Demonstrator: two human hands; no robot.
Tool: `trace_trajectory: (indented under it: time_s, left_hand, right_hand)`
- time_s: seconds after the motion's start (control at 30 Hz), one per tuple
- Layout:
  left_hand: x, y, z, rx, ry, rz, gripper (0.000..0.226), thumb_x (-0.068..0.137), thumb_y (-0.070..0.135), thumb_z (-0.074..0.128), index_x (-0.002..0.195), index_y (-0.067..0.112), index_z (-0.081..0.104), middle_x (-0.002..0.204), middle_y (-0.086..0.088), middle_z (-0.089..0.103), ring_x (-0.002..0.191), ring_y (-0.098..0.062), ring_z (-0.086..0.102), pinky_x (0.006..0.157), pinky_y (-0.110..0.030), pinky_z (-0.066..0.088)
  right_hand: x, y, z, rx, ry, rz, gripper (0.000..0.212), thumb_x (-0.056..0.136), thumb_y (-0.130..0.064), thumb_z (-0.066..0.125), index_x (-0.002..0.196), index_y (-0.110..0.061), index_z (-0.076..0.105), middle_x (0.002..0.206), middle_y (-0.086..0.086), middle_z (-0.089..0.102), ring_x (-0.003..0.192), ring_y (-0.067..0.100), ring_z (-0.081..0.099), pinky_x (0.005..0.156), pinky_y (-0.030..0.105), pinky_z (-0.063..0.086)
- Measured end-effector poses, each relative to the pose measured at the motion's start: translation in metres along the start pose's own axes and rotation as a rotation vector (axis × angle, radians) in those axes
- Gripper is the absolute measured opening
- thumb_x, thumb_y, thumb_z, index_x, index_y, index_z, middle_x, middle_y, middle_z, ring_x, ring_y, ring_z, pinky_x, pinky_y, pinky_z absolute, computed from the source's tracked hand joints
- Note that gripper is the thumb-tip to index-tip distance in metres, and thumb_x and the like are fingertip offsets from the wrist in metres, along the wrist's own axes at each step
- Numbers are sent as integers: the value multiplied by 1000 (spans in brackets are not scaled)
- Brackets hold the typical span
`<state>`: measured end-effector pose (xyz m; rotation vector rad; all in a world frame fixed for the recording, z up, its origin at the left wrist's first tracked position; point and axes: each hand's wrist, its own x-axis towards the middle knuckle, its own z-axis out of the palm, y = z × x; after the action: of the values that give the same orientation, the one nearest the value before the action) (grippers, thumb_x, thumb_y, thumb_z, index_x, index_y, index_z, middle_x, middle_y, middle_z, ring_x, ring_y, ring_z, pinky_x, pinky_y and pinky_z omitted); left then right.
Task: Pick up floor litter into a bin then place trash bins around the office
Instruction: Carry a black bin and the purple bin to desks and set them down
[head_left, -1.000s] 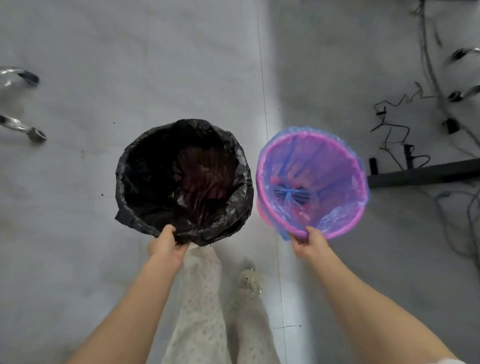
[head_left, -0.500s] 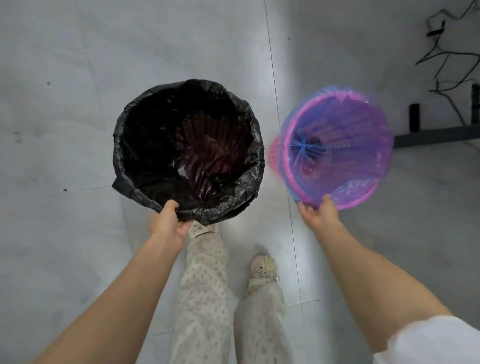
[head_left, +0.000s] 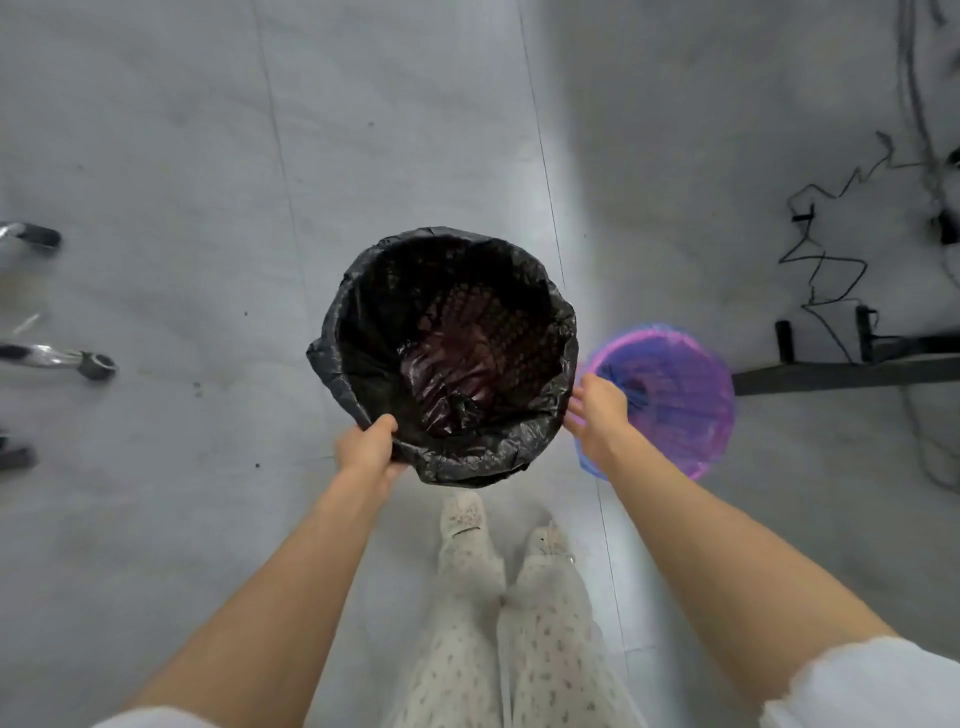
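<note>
Fingers (head_left: 382, 427) gripping black bin (head_left: 447, 358) rim, pink bin (head_left: 675, 395) beside

Grey floor (head_left: 156, 130) with a thin seam line (head_left: 540, 130) running up it. Chrome chair legs with black casters (head_left: 96, 365) poke in on the left, tangled black cables (head_left: 826, 270) and a dark bar (head_left: 841, 370) sit right.
</note>
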<state>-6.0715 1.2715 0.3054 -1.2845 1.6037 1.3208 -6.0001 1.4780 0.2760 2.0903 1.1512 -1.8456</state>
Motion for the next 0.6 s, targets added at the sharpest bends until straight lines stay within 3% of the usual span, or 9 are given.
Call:
trace_trajectory:
  time_s: [0.07, 0.13, 0.23, 0.37, 0.43, 0.53, 0.6]
  left_hand:
    - [-27, 43, -4, 42, -18, 56, 18, 89, -4, 46, 104, 4, 52, 103, -13, 58, 93, -28, 58, 81, -40, 51]
    - [-48, 82, -4, 70, -36, 111, 18, 89, -4, 46, 103, 4, 52, 99, -12, 59, 89, -27, 58, 81, -40, 51]
    - [-78, 141, 2, 84, -70, 157, 11, 89, -4, 46, 91, 5, 53, 79, -8, 57, 70, -19, 56, 68, -37, 53]
    - [-110, 226, 24, 93, -94, 189, 18, 89, -3, 47, 77, 10, 51, 77, -7, 55, 68, -18, 55, 65, -34, 51]
    - [-120, 268, 36, 108, -93, 186, 19, 89, -3, 46, 76, 9, 51, 78, -9, 55, 68, -18, 55, 62, -32, 51]
    - [-132, 334, 53, 97, -112, 175, 6, 90, -1, 50, 89, 2, 55, 87, -13, 57, 70, -20, 55, 56, -32, 53]
    - [-133, 383, 63, 80, -117, 206, 27, 90, 7, 58, 116, 2, 52, 101, -15, 62, 79, -22, 59, 63, -34, 56]
  right_hand:
    - [-29, -42, 17, -73, -39, -105, 31, 86, -5, 39, 58, -20, 37, 57, -2, 33, 43, 10, 34, 41, 17, 27]
    - [-51, -78, 28, -115, -105, -150, 23, 86, -8, 43, 66, -18, 45, 60, -1, 42, 52, 13, 40, 50, 21, 33]
    - [-79, -134, 39, -128, -158, -184, 10, 90, -9, 48, 90, -16, 55, 73, 1, 55, 62, 12, 52, 58, 23, 45]
    - [-106, -212, 65, -244, -122, -272, 16, 89, -8, 48, 80, -19, 42, 80, 3, 49, 66, 15, 48, 56, 25, 38]
    - [-115, -254, 85, -339, -112, -334, 8, 89, -9, 44, 88, -16, 41, 81, 4, 47, 69, 19, 45, 55, 27, 34]
    - [-121, -320, 116, -449, -127, -422, 7, 91, -11, 38, 98, -13, 40, 75, 1, 43, 70, 22, 43, 65, 33, 35]
    - [-125, -367, 138, -503, -114, -492, 8, 91, -12, 37, 98, -13, 41, 76, 2, 44, 75, 25, 45, 69, 36, 36]
